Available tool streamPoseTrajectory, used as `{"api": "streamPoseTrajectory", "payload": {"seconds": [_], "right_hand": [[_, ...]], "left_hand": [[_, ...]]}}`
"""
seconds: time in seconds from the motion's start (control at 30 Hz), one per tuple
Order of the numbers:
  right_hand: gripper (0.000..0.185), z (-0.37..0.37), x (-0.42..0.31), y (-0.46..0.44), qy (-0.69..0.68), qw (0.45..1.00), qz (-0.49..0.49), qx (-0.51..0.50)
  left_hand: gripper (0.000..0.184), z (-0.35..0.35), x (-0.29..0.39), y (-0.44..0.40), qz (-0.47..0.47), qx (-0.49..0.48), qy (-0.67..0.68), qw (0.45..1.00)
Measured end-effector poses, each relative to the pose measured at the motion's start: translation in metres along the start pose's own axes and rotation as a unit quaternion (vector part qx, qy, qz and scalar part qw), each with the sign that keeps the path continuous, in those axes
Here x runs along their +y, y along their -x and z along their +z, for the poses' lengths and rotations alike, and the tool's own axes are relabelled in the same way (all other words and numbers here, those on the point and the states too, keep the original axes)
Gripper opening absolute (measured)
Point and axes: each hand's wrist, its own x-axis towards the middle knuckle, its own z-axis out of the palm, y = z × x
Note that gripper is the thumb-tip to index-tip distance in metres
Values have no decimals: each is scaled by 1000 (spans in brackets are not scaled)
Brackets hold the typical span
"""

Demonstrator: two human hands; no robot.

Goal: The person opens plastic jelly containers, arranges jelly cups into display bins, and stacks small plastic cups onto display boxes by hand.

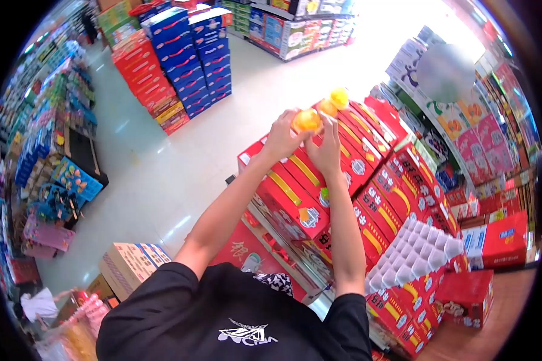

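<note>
Both my arms reach forward over a stack of red gift boxes (289,201). An orange round fruit (308,120) sits between my hands. My left hand (285,135) has its fingers around the fruit's left side. From the right, my right hand (325,147) presses its fingers against the same fruit. Just beyond, a second orange fruit (327,108) and a yellow one (339,98) rest near the far edge of the boxes. Bright light washes out their detail.
A grey moulded tray (415,256) lies on the red boxes at the right. Blue cartons (174,60) and red cartons (141,72) stand on the floor ahead. Crowded shelves (51,138) line the left. A brown carton (129,268) is near my left elbow.
</note>
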Motion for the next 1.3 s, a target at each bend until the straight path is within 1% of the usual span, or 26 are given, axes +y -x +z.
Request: {"api": "streamPoseTrajectory", "payload": {"seconds": [0.03, 0.1, 0.17, 0.23, 0.3, 0.37, 0.4, 0.43, 0.5, 0.53, 0.6, 0.63, 0.67, 0.7, 0.73, 0.83, 0.9, 1.07, 1.2, 1.3], "right_hand": [[62, 1, -10, 1, -5, 999, -46, 3], [61, -7, -60, 11, -64, 994, -32, -81], [63, -15, -109, 26, -122, 971, 19, -206], [67, -8, -158, 36, -187, 929, 41, -317], [70, 10, -196, 46, -260, 899, 9, -353], [71, 36, -220, 67, -335, 857, 12, -392], [69, 50, -231, 75, -372, 830, 16, -414], [66, 59, -243, 83, -417, 794, 36, -440], [60, 78, -262, 120, -497, 752, 70, -427], [59, 81, -275, 143, -540, 730, 130, -398], [55, 83, -300, 186, -608, 670, 255, -340], [54, 83, -308, 196, -603, 660, 273, -356], [53, 81, -312, 203, -594, 650, 290, -373], [53, 79, -316, 209, -582, 642, 307, -393], [55, 84, -314, 216, -575, 648, 291, -406], [55, 88, -327, 214, -499, 653, 168, -544], [55, 96, -353, 214, -500, 638, 119, -574], [59, 115, -401, 229, -510, 599, 26, -618], [63, 121, -434, 243, -513, 545, 20, -663], [63, 120, -458, 253, -519, 504, -1, -690]], "left_hand": [[52, -19, 8, 9, 0, -6, 4, 1000], [57, -68, 30, 42, -14, -41, 5, 999], [61, -121, 58, 86, -122, -118, 44, 984], [63, -158, 60, 137, -94, -120, 84, 985], [60, -193, 79, 176, -114, -97, 70, 986], [62, -212, 82, 240, -183, -39, 88, 978], [62, -224, 81, 260, -210, -4, 96, 973], [63, -238, 89, 276, -229, 9, 82, 970], [64, -258, 112, 310, -276, 41, 59, 959], [62, -266, 122, 322, -278, 83, 124, 949], [59, -277, 145, 343, -302, 86, 44, 948], [57, -279, 156, 354, -319, 88, 5, 944], [55, -274, 161, 369, -312, 118, 2, 943], [55, -275, 175, 379, -327, 135, 1, 935], [56, -276, 189, 384, -339, 151, -2, 929], [57, -291, 221, 414, -365, 188, -22, 912], [56, -301, 246, 430, -397, 208, -16, 894], [56, -304, 277, 477, -414, 303, -54, 856], [55, -306, 304, 499, -433, 351, -73, 827], [55, -300, 315, 522, -417, 372, -169, 812]]}}
